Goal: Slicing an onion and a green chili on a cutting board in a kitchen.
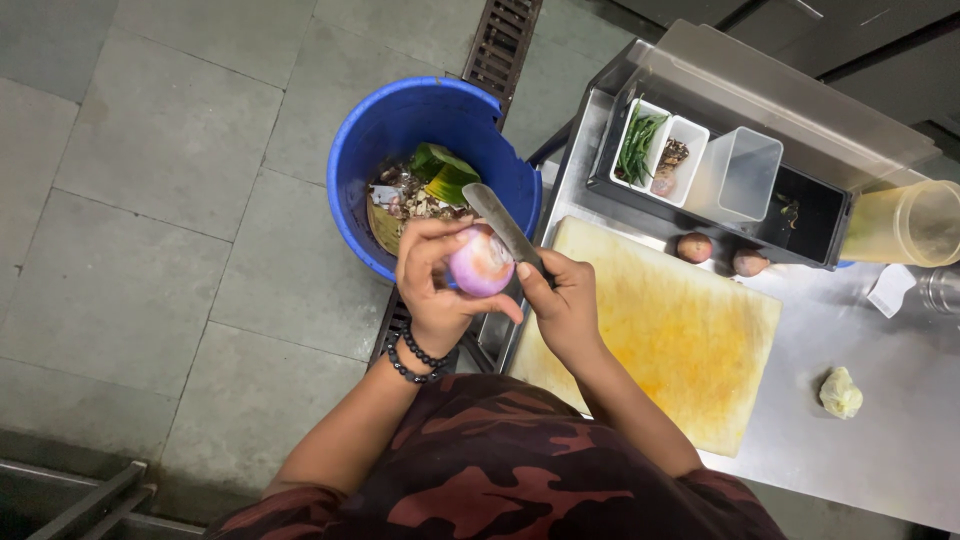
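Note:
My left hand (432,285) grips a peeled purple onion (481,264) above the rim of a blue bucket (352,175). My right hand (565,305) holds a knife (497,217) by its handle, and the blade lies against the top of the onion. The bucket holds green leaf pieces and peelings (420,190). Dark bead bracelets sit on my left wrist.
A stained yellow cutting board (690,340) lies on the steel counter (870,440). Two unpeeled onions (694,247) rest behind it. A black tray holds white tubs with green chillies (636,145) and a clear tub (738,172). A yellow jug (905,225) stands at right. A floor drain grate (500,40) runs beyond the bucket.

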